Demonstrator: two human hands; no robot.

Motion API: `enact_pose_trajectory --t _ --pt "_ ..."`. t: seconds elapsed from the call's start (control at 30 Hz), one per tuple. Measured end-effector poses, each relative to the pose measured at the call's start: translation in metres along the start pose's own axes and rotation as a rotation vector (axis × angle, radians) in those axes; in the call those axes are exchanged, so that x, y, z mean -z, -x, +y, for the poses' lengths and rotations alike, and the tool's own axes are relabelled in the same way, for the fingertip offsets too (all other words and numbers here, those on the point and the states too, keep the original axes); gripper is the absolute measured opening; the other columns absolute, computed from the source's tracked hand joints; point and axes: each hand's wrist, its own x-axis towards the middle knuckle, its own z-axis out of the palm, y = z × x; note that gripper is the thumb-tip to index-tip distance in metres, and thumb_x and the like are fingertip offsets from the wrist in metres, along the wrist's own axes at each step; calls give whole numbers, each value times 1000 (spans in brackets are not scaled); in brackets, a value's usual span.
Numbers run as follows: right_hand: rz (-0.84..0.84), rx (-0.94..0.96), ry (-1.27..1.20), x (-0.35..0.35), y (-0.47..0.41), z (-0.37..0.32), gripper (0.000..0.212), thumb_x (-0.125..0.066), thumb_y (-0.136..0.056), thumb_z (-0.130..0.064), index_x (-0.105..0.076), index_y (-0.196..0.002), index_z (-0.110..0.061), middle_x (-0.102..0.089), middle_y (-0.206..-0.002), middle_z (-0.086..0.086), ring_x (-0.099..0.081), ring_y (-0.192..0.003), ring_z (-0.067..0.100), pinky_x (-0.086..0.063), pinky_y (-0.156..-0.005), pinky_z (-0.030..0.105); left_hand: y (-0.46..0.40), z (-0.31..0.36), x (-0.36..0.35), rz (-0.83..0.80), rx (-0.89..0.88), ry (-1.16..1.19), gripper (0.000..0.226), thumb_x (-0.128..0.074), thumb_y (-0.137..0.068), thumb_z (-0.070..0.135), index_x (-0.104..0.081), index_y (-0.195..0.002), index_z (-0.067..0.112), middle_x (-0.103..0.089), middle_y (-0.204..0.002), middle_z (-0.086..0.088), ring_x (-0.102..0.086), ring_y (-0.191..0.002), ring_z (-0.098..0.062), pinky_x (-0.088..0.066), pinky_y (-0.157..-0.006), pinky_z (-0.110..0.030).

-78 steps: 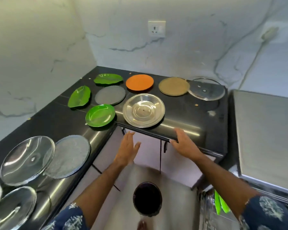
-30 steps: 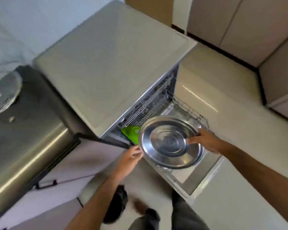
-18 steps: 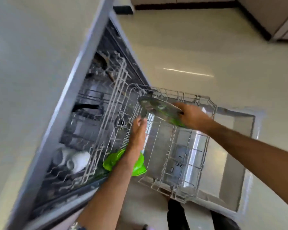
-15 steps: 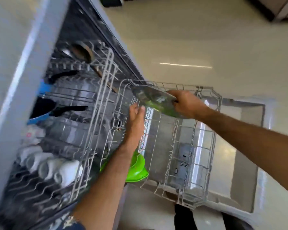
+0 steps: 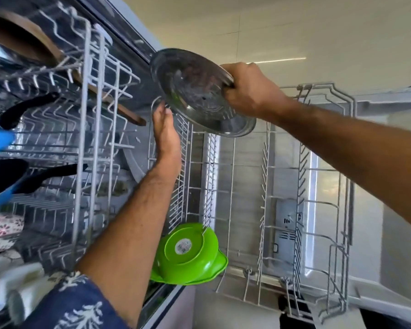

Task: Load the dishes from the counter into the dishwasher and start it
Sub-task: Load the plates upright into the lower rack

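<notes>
Right hand (image 5: pixel 244 91): fingers curled over the rim of the steel plate (image 5: pixel 199 91), gripping it at its right edge. The edge grip leaves the opposite rim free to enter a slot first.
Steel plate: in the air, tilted, over the far left corner of the lower rack (image 5: pixel 304 210), not yet between any tines.
Left hand (image 5: pixel 166 136): fingers straight, lying against the rack's left wall wire below the plate; holds nothing. Probably steadies the rack, though contact is partly blurred.
Green plates (image 5: pixel 190 255): on edge at the near left corner of the lower rack, so the far tine rows stay free.
Upper rack (image 5: pixel 86 129): left of the lower rack, carries a wooden board (image 5: pixel 128 112), dark-handled pans, cups.
Step in hand: plate being lined up to stand on edge.
Risk: rim catching a tine.
</notes>
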Motion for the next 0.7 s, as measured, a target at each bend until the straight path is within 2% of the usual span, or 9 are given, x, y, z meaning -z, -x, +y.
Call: enact_pose_trajectory --t 0.13,0.27,0.33,0.43,0.53,0.63,0.7 --pt "-38 39 -70 -1 -5 1 25 -49 -96 -4 -62 -110 -20 -61 -93 -6 -57 -71 3 -46 -57 12 -10 6 -7 -46 -85 -46 46 -41 -107 16 -38 -150 29 -35 -160 -1 -39 -142 -20 -31 -118 -47" --pt "-1 95 -73 4 -9 4 30 -50 -94 -1 -65 -114 -19 -66 -96 -5 -63 -78 10 -54 -63 19 -12 13 -12 -36 -200 -43 58 -43 -104 10 -26 -156 28 -20 -166 -4 -27 -150 -19 -27 -121 -38" --pt "-16 111 -86 6 -15 5 33 -50 -96 1 -64 -117 -20 -63 -93 -9 -60 -74 0 -47 -56 9 -14 12 -12 -15 -233 -48 64 -44 -100 9 -22 -158 27 -17 -167 -6 -24 -151 -18 -26 -123 -39" --pt "-48 152 -84 3 -25 8 33 -50 -96 2 -63 -118 -18 -58 -86 -15 -52 -68 -9 -39 -52 3 -16 11 -10 6 -224 -49 71 -45 -97 5 -18 -159 26 -13 -168 -7 -21 -152 -18 -25 -123 -40" --pt "-58 178 -73 -6 -36 15 35 -50 -95 2 -62 -124 -15 -61 -98 -9 -53 -69 -9 -40 -55 3 -17 9 -6 17 -190 -69 76 -41 -96 -7 -15 -160 27 -12 -168 -4 -26 -150 -20 -29 -121 -39" --pt "-53 206 -50 -17 -40 22 36 -49 -95 3 -63 -123 -14 -59 -98 -9 -52 -69 -10 -37 -56 2 -18 8 -3 -5 -155 -122 86 -37 -91 -14 -12 -160 31 -10 -169 -1 -26 -150 -19 -30 -121 -41" --pt "-36 203 -57 -25 -43 27 36 -49 -95 4 -62 -124 -13 -59 -101 -8 -54 -72 -7 -39 -58 1 -19 8 -2 -18 -125 -141 89 -35 -90 -16 -9 -159 34 -8 -169 0 -25 -150 -18 -29 -117 -36"
